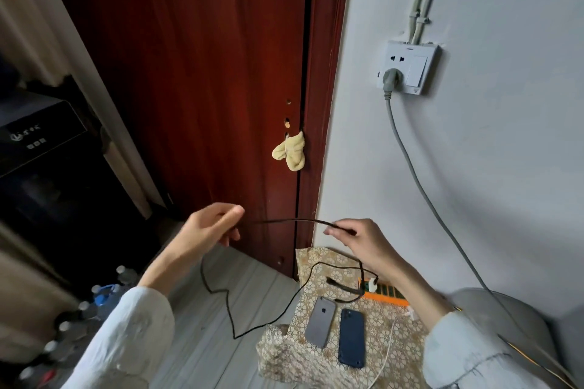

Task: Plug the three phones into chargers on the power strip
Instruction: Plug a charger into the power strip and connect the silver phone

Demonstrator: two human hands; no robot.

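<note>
Both hands raised: left hand [207,227] and right hand [363,241] pinching black cable [294,221] stretched level between them. Grey phone [319,322], blue phone [351,338] lengthwise toward orange power strip [387,297], near cloth edge.

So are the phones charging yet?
Not yet. Done: a white charger sits in the orange power strip. In hand: the left hand and right hand stretch a black cable between them. Left: the grey phone and blue phone lie unplugged on the patterned cloth; no third phone shows.
</note>
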